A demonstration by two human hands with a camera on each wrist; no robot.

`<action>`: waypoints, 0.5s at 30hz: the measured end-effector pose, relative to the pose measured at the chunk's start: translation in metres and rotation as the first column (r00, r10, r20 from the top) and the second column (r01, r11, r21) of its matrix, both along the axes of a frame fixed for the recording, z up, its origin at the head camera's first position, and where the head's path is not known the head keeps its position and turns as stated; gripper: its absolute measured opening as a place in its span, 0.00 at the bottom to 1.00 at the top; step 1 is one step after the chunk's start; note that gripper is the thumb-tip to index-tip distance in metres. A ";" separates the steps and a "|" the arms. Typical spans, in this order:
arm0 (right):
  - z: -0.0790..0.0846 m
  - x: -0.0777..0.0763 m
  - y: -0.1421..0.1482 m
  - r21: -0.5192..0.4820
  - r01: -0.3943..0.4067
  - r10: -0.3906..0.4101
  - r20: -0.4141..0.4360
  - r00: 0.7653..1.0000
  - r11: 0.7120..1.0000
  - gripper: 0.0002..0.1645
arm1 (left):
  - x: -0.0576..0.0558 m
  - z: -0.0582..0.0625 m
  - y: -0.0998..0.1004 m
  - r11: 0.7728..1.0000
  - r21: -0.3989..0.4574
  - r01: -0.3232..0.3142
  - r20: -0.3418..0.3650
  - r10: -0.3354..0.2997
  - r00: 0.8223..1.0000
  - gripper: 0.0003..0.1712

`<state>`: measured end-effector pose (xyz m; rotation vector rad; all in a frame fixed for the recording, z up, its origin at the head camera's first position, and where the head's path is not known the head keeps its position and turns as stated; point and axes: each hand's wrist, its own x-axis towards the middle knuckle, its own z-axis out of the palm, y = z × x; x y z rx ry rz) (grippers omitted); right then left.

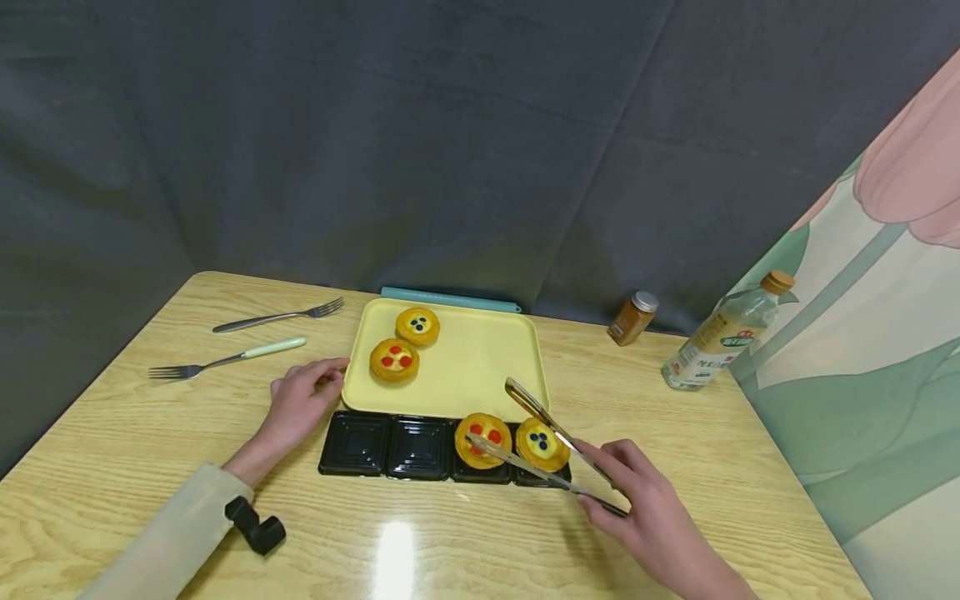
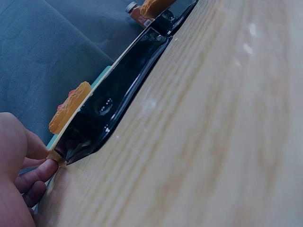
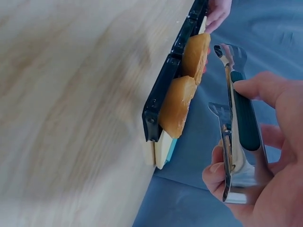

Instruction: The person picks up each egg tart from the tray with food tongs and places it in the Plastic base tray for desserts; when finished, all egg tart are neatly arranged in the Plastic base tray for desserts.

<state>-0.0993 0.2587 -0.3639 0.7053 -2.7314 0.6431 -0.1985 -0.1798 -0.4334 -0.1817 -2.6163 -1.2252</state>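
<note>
My left hand (image 1: 302, 408) pinches the near left corner of a yellow tray (image 1: 480, 350) between thumb and fingers. Two tarts lie in the tray's left part, one with dark blue dots (image 1: 417, 326) and one with red dots (image 1: 394, 361). Along the tray's near side lies a black plastic container (image 1: 356, 444) with a row of square compartments. Its two right compartments hold a red-dotted tart (image 1: 489, 456) and a blue-dotted tart (image 1: 542, 444). My right hand (image 1: 648, 508) grips metal tongs (image 3: 246, 113) with dark handle pads. The tongs' arms are spread above these two tarts, nothing between their tips.
Two forks lie on the left, one all metal (image 1: 281, 317) and one with a pale green handle (image 1: 273, 347). A teal strip (image 1: 450, 298) lies behind the tray. At the back right stand a small spice jar (image 1: 632, 319) and a clear bottle (image 1: 723, 337). Dark cloth (image 1: 375, 150) hangs behind.
</note>
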 end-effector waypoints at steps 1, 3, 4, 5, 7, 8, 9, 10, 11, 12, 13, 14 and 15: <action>0.001 -0.001 -0.001 0.001 0.000 0.000 0.001 1.000 1.000 0.38 | 0.000 0.000 0.000 1.000 0.001 0.000 0.001 0.000 1.000 0.19; 0.003 -0.004 -0.003 0.003 -0.001 0.001 0.012 1.000 1.000 0.37 | 0.000 0.000 0.000 1.000 0.001 -0.001 0.003 0.001 1.000 0.19; 0.004 -0.005 -0.005 0.004 -0.002 0.002 0.013 1.000 1.000 0.37 | 0.000 0.001 0.000 1.000 0.001 0.000 0.002 0.000 1.000 0.19; 0.004 -0.007 -0.006 0.006 -0.003 0.002 0.015 1.000 1.000 0.36 | 0.000 0.001 0.000 1.000 0.000 0.000 0.002 0.000 1.000 0.19; 0.006 -0.010 -0.008 0.001 -0.009 0.009 0.019 1.000 1.000 0.37 | 0.000 0.001 0.000 1.000 -0.001 0.002 0.000 -0.002 1.000 0.19; 0.007 -0.012 -0.009 -0.001 -0.016 0.016 0.013 1.000 1.000 0.37 | 0.000 0.001 0.000 1.000 -0.002 0.003 0.000 -0.003 1.000 0.19; 0.008 -0.014 -0.010 -0.001 -0.022 0.022 0.005 1.000 1.000 0.37 | 0.000 0.001 -0.001 1.000 -0.001 0.004 0.000 -0.004 1.000 0.20; 0.009 -0.016 -0.011 -0.002 -0.029 0.029 0.000 1.000 1.000 0.37 | 0.000 0.001 -0.001 1.000 -0.002 0.004 0.000 -0.004 1.000 0.20; 0.009 -0.018 -0.013 -0.006 -0.033 0.033 0.000 0.999 0.999 0.37 | 0.000 0.001 -0.001 1.000 -0.001 0.004 0.000 -0.004 1.000 0.20; 0.010 -0.020 -0.014 -0.010 -0.040 0.040 -0.001 0.999 0.999 0.37 | 0.000 0.001 -0.001 1.000 -0.001 0.004 -0.001 -0.004 1.000 0.19; 0.010 -0.022 -0.016 -0.013 -0.047 0.047 -0.001 0.999 0.999 0.37 | 0.001 0.001 -0.001 1.000 0.000 0.004 -0.001 -0.004 1.000 0.19; 0.010 -0.024 -0.017 -0.015 -0.053 0.053 0.000 0.999 0.998 0.37 | 0.001 0.001 -0.001 1.000 0.002 0.005 0.000 -0.005 1.000 0.19; 0.010 -0.026 -0.019 -0.019 -0.060 0.060 0.006 0.998 0.998 0.37 | 0.001 0.001 -0.001 1.000 0.004 0.006 0.000 -0.006 1.000 0.19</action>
